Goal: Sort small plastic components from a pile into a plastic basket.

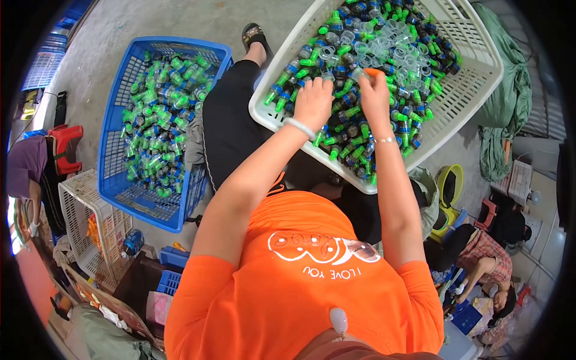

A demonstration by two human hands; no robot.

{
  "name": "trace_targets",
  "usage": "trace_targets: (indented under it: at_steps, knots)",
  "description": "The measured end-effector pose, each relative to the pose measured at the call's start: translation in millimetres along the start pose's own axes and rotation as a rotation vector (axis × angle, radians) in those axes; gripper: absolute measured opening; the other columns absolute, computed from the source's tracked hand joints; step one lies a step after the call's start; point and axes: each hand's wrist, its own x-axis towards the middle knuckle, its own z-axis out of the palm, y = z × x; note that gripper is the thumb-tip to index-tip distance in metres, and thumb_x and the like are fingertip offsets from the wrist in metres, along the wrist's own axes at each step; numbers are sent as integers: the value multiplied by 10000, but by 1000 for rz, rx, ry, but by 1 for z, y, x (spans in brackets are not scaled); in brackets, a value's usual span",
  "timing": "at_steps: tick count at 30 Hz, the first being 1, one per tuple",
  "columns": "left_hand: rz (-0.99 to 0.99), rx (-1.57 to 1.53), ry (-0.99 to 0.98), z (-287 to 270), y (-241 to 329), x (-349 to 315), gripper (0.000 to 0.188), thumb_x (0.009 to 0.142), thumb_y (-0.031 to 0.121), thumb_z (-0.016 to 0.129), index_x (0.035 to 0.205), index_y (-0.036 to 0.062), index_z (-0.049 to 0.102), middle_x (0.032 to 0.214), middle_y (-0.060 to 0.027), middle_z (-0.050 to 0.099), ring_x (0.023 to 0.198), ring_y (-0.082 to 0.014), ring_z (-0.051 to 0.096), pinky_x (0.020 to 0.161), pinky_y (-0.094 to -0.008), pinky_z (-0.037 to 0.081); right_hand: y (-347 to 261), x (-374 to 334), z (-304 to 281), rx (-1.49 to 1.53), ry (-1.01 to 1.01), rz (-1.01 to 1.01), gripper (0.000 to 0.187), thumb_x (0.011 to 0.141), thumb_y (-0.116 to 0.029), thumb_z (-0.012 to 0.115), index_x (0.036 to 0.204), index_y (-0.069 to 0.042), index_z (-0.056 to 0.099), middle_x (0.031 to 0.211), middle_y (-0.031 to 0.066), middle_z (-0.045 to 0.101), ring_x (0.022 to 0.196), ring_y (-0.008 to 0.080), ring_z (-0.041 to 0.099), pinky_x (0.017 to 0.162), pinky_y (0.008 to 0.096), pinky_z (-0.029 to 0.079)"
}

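Over the white basket (267, 117), both my hands work close together among small green-tipped plastic parts (354, 141) with dark or clear bodies. My left hand (314, 103) has its fingers curled down; a clear piece (327, 76) shows at the fingertips, and I cannot tell whether it is gripped. My right hand (375, 101) pinches a small clear plastic cap (358, 73). Something orange (373, 72) shows at the fingers of that hand, its kind unclear. Loose clear caps (393, 45) lie heaped on the green-tipped parts, just beyond my hands.
A blue basket (103, 156) full of similar green-tipped parts with clear bodies stands at left. Behind it is a white crate (75, 207). Green cloth (504, 102) hangs at right by a yellow item (447, 186). Other people sit or stand at far left and lower right.
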Motion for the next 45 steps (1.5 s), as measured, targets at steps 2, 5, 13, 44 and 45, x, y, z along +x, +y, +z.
trace_targets:
  at_steps: [2, 5, 13, 44, 45]
  knots:
    - [25, 25, -22, 10, -5, 4, 310, 773, 96, 685, 1047, 41, 550, 914, -136, 566, 874, -317, 560, 731, -424, 475, 20, -11, -12, 497, -46, 56, 293, 890, -207, 645, 1097, -12, 572, 849, 25, 599, 698, 104, 553, 619, 272, 459]
    - [68, 90, -79, 13, -12, 4, 381, 762, 94, 691, 1106, 38, 536, 926, -142, 571, 865, -310, 590, 725, -416, 499, 19, -44, -32, 642, -110, 63, 241, 898, -154, 642, 1087, -14, 586, 841, -4, 579, 691, 73, 525, 606, 246, 444]
    - [-718, -1505, -299, -67, -15, -33, 327, 890, 52, 604, 1197, 3, 502, 970, -118, 609, 904, -212, 655, 745, -325, 536, 6, -98, -24, 543, -192, -143, 205, 871, -86, 669, 1059, -19, 626, 823, -1, 537, 655, 57, 493, 570, 219, 414]
    - [-102, -1056, -210, -126, -2, -94, 355, 917, 70, 589, 1255, 23, 488, 1052, -94, 554, 871, -197, 561, 778, -314, 482, -51, -108, -20, 270, -613, -474, 306, 830, -329, 722, 812, -53, 590, 587, -11, 471, 524, 111, 500, 480, 272, 367]
    - [-103, -1057, -209, -126, -3, -94, 355, 917, 70, 589, 1255, 23, 488, 1052, -94, 554, 871, -197, 561, 778, -314, 482, -53, -110, -15, 394, -705, -214, 323, 848, -354, 702, 783, -60, 585, 570, -19, 457, 515, 109, 491, 467, 267, 353]
